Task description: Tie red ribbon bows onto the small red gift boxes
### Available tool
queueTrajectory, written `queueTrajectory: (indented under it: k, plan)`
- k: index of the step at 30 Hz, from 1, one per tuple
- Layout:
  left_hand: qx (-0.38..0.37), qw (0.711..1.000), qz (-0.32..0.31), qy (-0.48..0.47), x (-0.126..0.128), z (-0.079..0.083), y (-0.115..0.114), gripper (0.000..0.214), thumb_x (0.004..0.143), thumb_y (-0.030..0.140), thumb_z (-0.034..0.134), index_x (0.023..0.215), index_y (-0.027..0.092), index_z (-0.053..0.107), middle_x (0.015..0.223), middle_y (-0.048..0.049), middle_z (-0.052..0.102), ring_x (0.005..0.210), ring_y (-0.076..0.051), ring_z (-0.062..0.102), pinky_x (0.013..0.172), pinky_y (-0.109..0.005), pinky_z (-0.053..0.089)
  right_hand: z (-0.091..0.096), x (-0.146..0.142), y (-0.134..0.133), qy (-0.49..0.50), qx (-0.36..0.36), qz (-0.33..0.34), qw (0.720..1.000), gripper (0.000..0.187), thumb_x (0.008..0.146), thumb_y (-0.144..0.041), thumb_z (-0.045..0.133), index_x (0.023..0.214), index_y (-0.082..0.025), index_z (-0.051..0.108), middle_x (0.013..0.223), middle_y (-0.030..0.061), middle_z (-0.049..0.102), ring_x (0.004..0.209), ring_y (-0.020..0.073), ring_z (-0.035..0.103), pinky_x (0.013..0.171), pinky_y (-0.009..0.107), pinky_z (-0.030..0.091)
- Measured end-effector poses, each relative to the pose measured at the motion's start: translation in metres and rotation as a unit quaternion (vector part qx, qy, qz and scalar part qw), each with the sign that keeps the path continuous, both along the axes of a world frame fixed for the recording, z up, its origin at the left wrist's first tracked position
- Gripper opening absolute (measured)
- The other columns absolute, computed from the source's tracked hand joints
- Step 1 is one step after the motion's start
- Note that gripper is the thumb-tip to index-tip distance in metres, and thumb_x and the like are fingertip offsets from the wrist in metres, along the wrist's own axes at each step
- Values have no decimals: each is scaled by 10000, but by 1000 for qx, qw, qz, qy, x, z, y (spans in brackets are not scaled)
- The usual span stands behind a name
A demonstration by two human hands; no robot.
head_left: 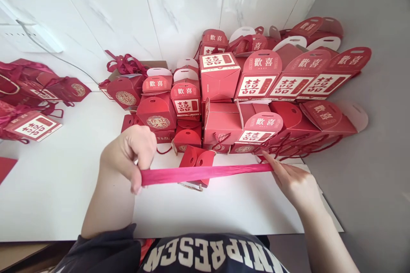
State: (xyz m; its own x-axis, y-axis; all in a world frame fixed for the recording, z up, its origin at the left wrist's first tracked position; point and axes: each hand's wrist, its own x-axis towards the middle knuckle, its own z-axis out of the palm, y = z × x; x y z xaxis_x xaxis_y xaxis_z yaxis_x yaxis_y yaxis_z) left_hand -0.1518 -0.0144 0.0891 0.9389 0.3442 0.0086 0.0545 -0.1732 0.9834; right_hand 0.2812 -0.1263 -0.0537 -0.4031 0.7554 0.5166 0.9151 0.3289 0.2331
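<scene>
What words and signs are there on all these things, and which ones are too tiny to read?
"歡喜": on the arched flaps of many red boxes.
"囍": on the white panels of those boxes.
"NIPRESEN": upside down on the dark shirt; more letters run out of sight.
Too small or blurred: the print beside and below "囍", and the round gold emblems.
No writing shows on the pink ribbon.

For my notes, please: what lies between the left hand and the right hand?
A ribbon, stretched straight, passing before a small box; head view.
</scene>
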Motion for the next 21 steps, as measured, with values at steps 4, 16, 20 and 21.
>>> queueTrajectory:
  k: [4, 16, 20, 21]
  plan:
    - [-57, 996, 58, -20, -7, 0, 5, 244, 717, 372, 817, 590, 194, 710, 418, -4, 634, 326, -109, 582, 364, -143, 432, -14, 23, -9, -22, -17, -121, 992, 367, 924, -145, 551, 1278, -170, 645, 505, -27, 571, 400, 122, 476, 453, 277, 272]
    - [-3, 965, 143, 220, 78, 6, -28, 262, 846, 381, 675, 968, 166, 758, 731, -54, 736, 613, -155, 702, 572, -218, 557, 102, -98, 20, 496, -369, 216, 756, 240, 990, -312, 512, 1213, -259, 581, 1148, 62, 665, 1066, 181, 633, 906, 321, 521]
    - [92, 957, 205, 186, 87, -2, -40, 236, 882, 383, 624, 896, 180, 743, 758, -28, 729, 650, -143, 690, 570, -209, 534, 83, -139, 47, 581, -480, 277, 596, 398, 969, -394, 542, 1320, -223, 467, 823, 8, 612, 742, 136, 614, 657, 259, 532]
    - [117, 949, 234, 174, 86, -4, -42, 232, 883, 391, 623, 920, 188, 730, 803, -25, 731, 693, -146, 695, 599, -215, 543, 78, -142, 50, 592, -489, 275, 578, 389, 963, -394, 551, 1304, -220, 480, 735, -25, 559, 651, 118, 570, 592, 234, 505]
